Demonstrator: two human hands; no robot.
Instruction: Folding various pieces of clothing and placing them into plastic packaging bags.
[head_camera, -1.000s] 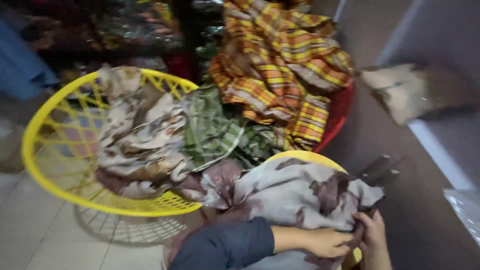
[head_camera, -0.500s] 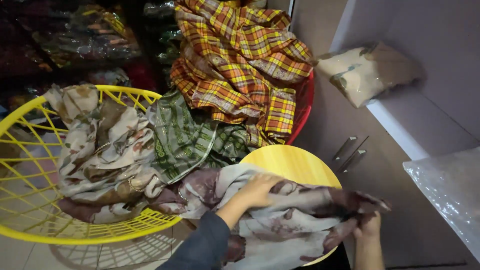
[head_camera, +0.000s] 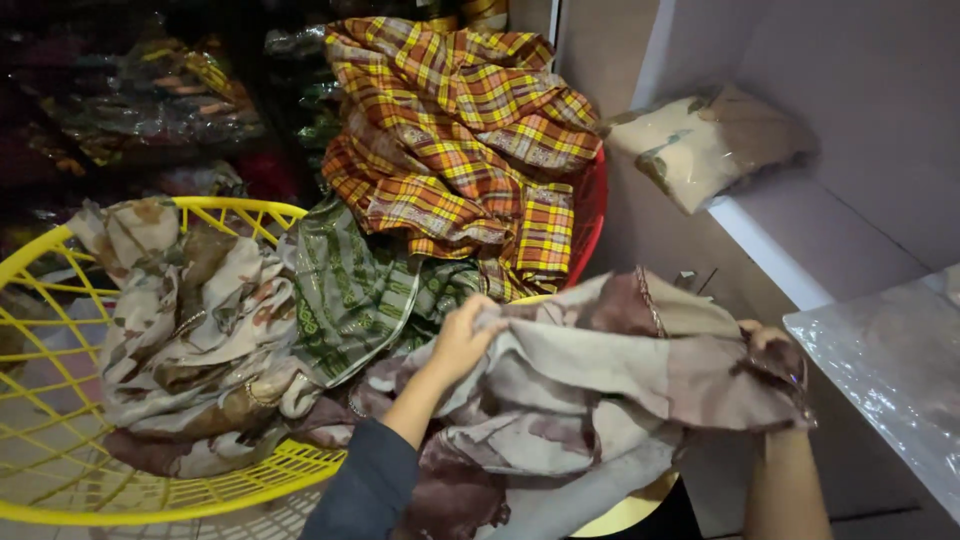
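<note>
At the left, a yellow basket holds a cream floral cloth and a green cloth, both draped over its rim. Behind it a plaid cloth is heaped in a red basket. In front, the left hand pinches the near edge of a grey-maroon cloth, fingers closed on a fold. The right hand grips the far corner, though the cloth hides most of its fingers. The cloth hangs between the hands above a round yellow top; its lower folds touch the cloths on the basket rim. I judge these folds could snag and drag the green cloth off. A plastic sheet lies just beside the right hand and could catch.
</note>
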